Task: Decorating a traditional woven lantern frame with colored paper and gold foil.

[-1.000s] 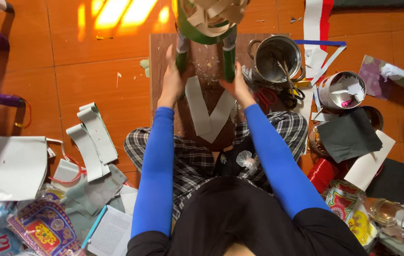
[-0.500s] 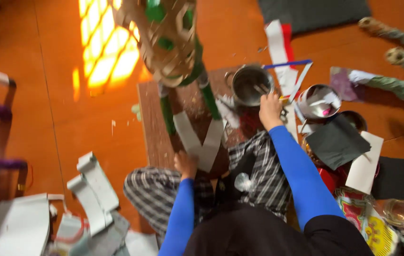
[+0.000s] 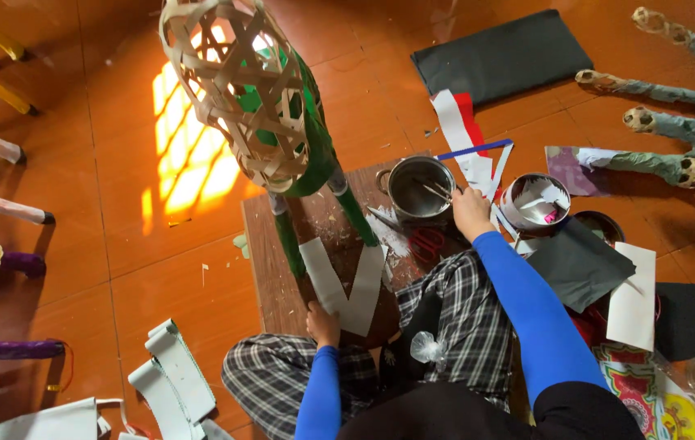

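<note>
I sit on the floor in plaid trousers with a brown wooden board (image 3: pixel 270 269) before me. A woven bamboo-strip figure (image 3: pixel 233 90) with a green paper-covered body and green legs stands on the board. A grey V-shaped strip of paper (image 3: pixel 347 285) lies on the board below the legs. My left hand (image 3: pixel 323 324) rests on the lower edge of that paper, fingers curled. My right hand (image 3: pixel 471 212) reaches out beside a metal pot (image 3: pixel 419 189) with a stick in it; whether it holds anything is unclear.
A white cup (image 3: pixel 536 200) with scraps stands right of the pot. Black paper sheets (image 3: pixel 501 57) (image 3: pixel 577 265), a white sheet (image 3: pixel 633 297), red scissors (image 3: pixel 425 243) and red-white strips (image 3: pixel 457 126) lie around. Paper-covered animal legs (image 3: pixel 673 98) lie at far right. Grey cardboard pieces (image 3: pixel 172 371) at lower left.
The view has tilted up and the woven figure looms closer. My right hand has moved from the board to the pot. My left hand has slid down to the paper's lower edge.
</note>
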